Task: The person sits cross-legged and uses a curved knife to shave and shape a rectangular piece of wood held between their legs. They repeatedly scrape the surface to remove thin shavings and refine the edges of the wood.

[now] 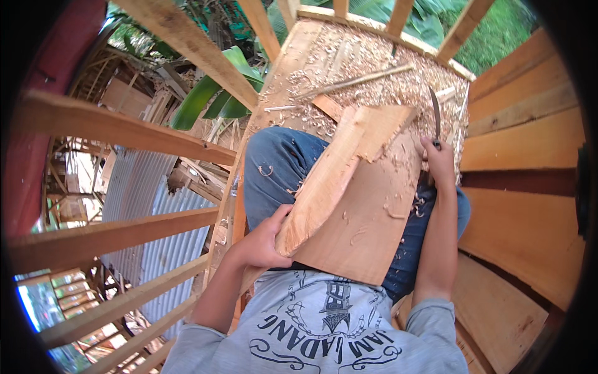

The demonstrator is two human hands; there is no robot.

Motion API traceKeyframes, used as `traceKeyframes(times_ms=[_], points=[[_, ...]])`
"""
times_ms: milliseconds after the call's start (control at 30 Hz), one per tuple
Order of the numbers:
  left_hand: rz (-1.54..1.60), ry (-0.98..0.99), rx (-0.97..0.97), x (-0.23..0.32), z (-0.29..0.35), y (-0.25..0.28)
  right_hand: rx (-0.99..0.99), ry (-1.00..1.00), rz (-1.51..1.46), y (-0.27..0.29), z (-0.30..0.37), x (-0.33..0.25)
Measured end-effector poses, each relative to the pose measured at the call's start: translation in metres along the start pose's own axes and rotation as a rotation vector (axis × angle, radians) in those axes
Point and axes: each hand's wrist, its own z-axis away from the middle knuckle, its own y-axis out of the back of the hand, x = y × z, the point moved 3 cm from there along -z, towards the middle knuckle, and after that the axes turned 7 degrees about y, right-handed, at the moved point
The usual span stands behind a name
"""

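A thick, pale piece of wood (pixel 330 177) with a curved, carved edge slants across my lap. My left hand (pixel 268 240) is wrapped round its near end. Under it, a flat wooden board (pixel 367 230) rests over my thighs, with a few shavings on it. To the right of the board, my right hand (pixel 439 161) grips the dark handle of a knife (pixel 435 112). The knife's curved blade points away from me and stands apart from the wood. My right fingers are partly hidden behind the hand.
Wood shavings (pixel 386 62) cover the plank floor ahead, where a thin stick (pixel 355 82) and a small wood offcut (pixel 328 107) lie. Wooden rails (pixel 131 128) run along the left, and plank panelling (pixel 529 140) stands close on the right. Corrugated metal sheets (pixel 171 234) show beyond the rails.
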Motion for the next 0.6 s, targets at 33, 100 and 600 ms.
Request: traceKeyframes(times_ms=[33,100,600], points=[[-0.035,0.006,0.032,0.003,0.002,0.0,-0.014,0.006,-0.018,0.005,0.001,0.0],[-0.098,0.027,0.089,0.011,0.008,-0.002,-0.048,0.008,-0.047,0.007,0.008,0.0],[-0.768,-0.275,0.471,0.119,0.0,-0.008,0.247,0.142,-0.573,0.017,0.034,-0.03]])
